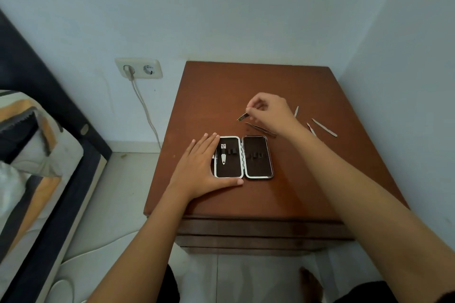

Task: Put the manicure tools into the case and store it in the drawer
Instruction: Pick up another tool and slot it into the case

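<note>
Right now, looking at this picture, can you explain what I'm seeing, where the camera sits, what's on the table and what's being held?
One camera, worn on a person's head, looks down at their two bare hands. The left hand lies flat against an open black manicure case with a silver rim on a brown wooden bedside table. A silver nail clipper already sits inside. The right hand pinches a small thin metal tool. Slim tweezers and three thin metal sticks lie loose on the table beside it.

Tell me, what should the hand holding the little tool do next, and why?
Probably carry the small tool pinched in the right hand down to the open case, since empty loops wait there and the left hand steadies it.
</note>
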A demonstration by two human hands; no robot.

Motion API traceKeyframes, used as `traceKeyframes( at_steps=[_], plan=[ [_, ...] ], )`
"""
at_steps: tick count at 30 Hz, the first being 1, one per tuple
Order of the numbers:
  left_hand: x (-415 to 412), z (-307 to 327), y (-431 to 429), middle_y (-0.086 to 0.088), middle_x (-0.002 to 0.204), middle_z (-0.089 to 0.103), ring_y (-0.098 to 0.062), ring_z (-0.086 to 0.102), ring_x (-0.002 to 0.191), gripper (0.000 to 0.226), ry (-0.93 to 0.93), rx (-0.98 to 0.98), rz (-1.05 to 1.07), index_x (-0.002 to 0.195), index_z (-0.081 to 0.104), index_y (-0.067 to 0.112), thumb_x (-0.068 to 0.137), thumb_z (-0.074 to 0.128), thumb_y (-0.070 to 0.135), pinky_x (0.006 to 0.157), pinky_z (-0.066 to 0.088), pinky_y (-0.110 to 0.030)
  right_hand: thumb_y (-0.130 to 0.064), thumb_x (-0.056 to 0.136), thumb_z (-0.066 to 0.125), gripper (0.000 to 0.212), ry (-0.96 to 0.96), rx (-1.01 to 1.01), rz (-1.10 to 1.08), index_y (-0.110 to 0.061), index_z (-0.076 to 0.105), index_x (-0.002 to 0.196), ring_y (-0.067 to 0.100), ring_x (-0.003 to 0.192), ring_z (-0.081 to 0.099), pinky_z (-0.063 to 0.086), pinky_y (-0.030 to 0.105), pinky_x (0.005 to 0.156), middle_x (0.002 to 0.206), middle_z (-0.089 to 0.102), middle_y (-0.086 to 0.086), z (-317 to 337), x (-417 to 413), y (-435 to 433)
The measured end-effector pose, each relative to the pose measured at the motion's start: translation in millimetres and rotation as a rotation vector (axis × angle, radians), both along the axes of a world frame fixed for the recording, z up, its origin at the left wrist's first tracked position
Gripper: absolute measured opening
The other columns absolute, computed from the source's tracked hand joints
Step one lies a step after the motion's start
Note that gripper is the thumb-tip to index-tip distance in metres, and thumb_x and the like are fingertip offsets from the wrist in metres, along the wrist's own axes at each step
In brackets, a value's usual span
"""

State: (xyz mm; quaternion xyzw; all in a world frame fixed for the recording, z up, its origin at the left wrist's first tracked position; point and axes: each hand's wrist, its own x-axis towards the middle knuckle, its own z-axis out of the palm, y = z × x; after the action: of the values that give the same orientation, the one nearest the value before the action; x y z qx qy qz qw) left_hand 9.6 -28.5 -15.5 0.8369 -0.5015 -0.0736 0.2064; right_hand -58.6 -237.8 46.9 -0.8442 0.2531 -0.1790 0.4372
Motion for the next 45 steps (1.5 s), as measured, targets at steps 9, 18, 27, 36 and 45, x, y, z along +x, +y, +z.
traceKeyframes(
  at_steps=[9, 18, 27, 36, 45],
  plan=[
    [-1.1, -1.2, 0.3, 0.007, 0.158, 0.015, -0.006, 0.006, 0.145, 0.126, -0.002, -0.012, 0.014, 0.149, 0.015, 0.019, 0.050, 0.041, 0.092, 0.118, 0.001, -0.032, -0.014, 0.087, 0.060, 0.011, 0.397, -0.214, 0.307, -0.017, 0.067, 0.080, 0.005, 0.064, 0.060, 0.048, 0.018, 0.069, 0.066, 0.062, -0.008, 0.2, 2.5, 29.3],
    [0.7, -1.8, -1.0, 0.007, 0.157, 0.017, -0.005, 0.006, 0.144, 0.126, 0.004, -0.014, 0.016, 0.149, 0.015, 0.018, 0.050, 0.043, 0.091, 0.118, 0.000, -0.031, -0.014, 0.080, 0.070, 0.009, 0.355, -0.284, 0.359, -0.013, 0.070, 0.089, 0.013, 0.077, 0.059, 0.051, 0.028, 0.076, 0.081, 0.065, 0.002, -9.4, 7.1, 39.3],
    [1.2, -3.5, -1.7, 0.007, 0.157, 0.017, -0.006, 0.008, 0.144, 0.128, 0.005, -0.015, 0.020, 0.149, 0.015, 0.018, 0.048, 0.041, 0.093, 0.118, 0.003, -0.032, -0.022, 0.090, 0.058, 0.035, 0.251, -0.384, 0.392, -0.014, 0.059, 0.124, 0.016, 0.133, 0.042, 0.031, 0.033, 0.113, 0.144, 0.047, 0.003, -38.9, -44.0, 49.0],
    [1.9, -3.0, -0.9, 0.008, 0.157, 0.016, -0.005, 0.008, 0.144, 0.127, 0.005, -0.013, 0.026, 0.149, 0.014, 0.020, 0.049, 0.043, 0.092, 0.118, 0.001, -0.030, -0.012, 0.083, 0.060, 0.013, 0.232, -0.318, -0.485, -0.002, 0.067, 0.079, 0.033, 0.090, 0.060, 0.042, 0.030, 0.075, 0.092, 0.065, 0.020, -31.8, -61.1, -44.0],
    [2.7, -4.3, -1.4, 0.007, 0.157, 0.017, -0.005, 0.008, 0.144, 0.127, -0.004, -0.017, 0.021, 0.149, 0.014, 0.020, 0.049, 0.043, 0.092, 0.118, 0.002, -0.031, -0.014, 0.089, 0.056, 0.027, 0.346, -0.298, -0.457, 0.010, 0.067, 0.083, 0.041, 0.098, 0.059, 0.050, 0.043, 0.082, 0.095, 0.067, 0.028, -40.5, -37.1, -40.7]
  ],
)
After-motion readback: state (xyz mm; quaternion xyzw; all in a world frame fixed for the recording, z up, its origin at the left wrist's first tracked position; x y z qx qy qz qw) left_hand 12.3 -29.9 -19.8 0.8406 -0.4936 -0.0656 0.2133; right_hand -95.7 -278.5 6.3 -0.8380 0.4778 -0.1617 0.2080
